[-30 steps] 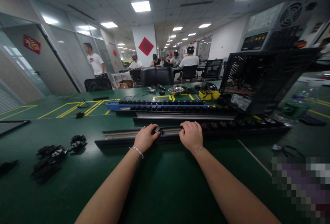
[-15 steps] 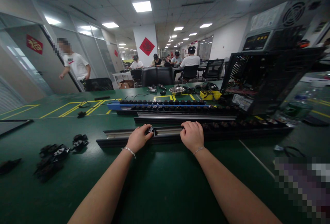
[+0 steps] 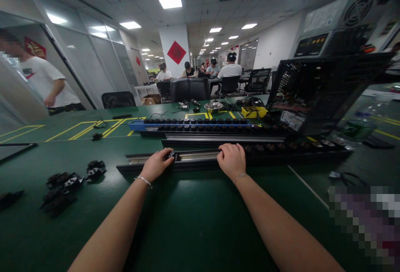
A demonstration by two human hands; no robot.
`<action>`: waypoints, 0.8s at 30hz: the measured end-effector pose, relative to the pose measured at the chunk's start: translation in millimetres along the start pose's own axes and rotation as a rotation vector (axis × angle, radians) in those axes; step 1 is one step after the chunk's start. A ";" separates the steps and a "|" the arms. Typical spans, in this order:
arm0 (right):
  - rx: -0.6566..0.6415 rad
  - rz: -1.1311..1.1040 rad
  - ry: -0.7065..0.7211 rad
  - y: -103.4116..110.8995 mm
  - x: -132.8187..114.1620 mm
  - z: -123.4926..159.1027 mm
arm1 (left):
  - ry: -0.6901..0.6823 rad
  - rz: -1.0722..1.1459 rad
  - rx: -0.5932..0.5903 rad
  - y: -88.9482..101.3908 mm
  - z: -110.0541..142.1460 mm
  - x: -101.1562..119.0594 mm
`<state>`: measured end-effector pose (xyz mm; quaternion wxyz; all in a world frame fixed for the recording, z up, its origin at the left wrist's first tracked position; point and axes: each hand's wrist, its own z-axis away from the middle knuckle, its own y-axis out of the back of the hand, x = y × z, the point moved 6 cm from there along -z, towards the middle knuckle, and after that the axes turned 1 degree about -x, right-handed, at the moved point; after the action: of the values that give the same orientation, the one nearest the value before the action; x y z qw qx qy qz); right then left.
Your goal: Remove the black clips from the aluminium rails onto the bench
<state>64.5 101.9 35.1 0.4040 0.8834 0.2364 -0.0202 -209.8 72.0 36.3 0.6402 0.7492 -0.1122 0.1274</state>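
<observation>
A long black rail (image 3: 196,164) with a bright metal channel lies across the table in front of me. My left hand (image 3: 156,164) is closed around a small black part with silvery bits (image 3: 170,155), which sits in the channel left of the rail's middle. My right hand (image 3: 231,161) rests over the rail further right, its fingers curled down onto it; the fingertips are partly hidden. Right of that hand, a row of dark round parts (image 3: 271,148) fills the rail. Several loose black parts (image 3: 64,182) lie on the green table at left.
Behind are another black rail (image 3: 218,138) and a blue rail (image 3: 137,126) with black parts. A metal bowl (image 3: 213,106), a yellow tray (image 3: 253,112) and cables stand farther back. At right are an opened computer case (image 3: 331,96) and a bottle (image 3: 359,124). Other people sit beyond.
My left hand has slid left along the rail with the small black part. My right hand stays at about the same spot. A person at far left has moved closer and further left.
</observation>
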 end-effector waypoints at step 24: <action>0.017 -0.020 0.012 2.3 -0.3 -1.2 | -0.008 -0.005 -0.020 28.8 0.3 -73.8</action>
<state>65.0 101.3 37.6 0.3948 0.8846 0.2472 -0.0210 -288.8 67.6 38.3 0.6475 0.7436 -0.1139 0.1217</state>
